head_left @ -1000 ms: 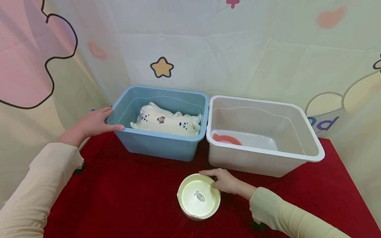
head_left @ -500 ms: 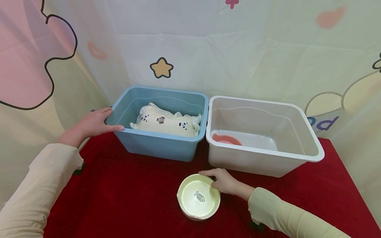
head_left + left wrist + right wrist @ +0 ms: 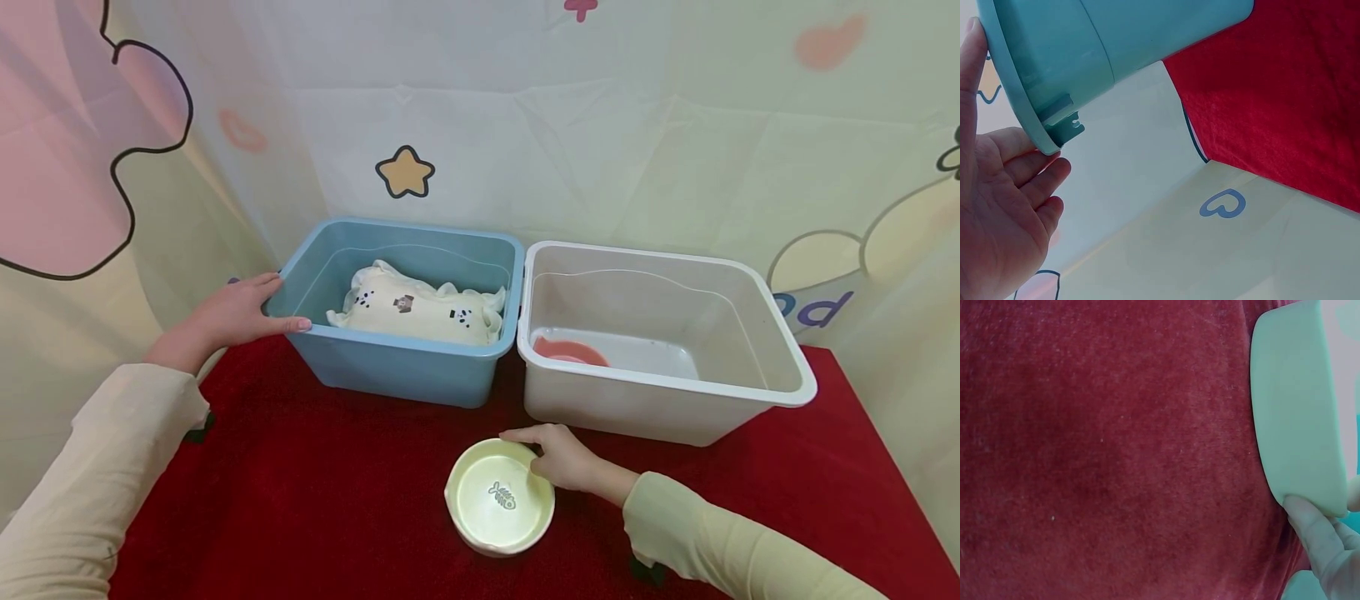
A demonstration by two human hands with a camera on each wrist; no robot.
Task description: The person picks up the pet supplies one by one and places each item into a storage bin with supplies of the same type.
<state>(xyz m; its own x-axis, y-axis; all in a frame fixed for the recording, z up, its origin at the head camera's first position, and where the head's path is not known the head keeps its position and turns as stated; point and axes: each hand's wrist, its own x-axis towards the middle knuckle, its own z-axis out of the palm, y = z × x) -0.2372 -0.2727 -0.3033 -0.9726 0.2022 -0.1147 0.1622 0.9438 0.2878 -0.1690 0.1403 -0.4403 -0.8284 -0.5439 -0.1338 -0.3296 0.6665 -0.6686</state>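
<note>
A pale yellow round bowl (image 3: 491, 527) with a fishbone print inside sits on the red cloth at the front. My right hand (image 3: 564, 457) pinches its far right edge; in the right wrist view one finger lies against the outer wall of the bowl (image 3: 1297, 406), and the rest of that hand is cut off. At the left, my left hand (image 3: 231, 315) rests on the rim corner of a blue bin (image 3: 405, 367), the thumb along its front edge. The left wrist view has the fingers loosely bent by the bin's rim. A cream frilled cushion (image 3: 416, 312) with small animal pictures lies inside that bin.
Close beside the blue bin, to its right, is a white bin (image 3: 615, 404) holding a coral-coloured piece (image 3: 570, 352), partly hidden by the front wall. Red cloth (image 3: 300, 492) covers the table. A printed curtain (image 3: 480, 150) hangs behind both bins.
</note>
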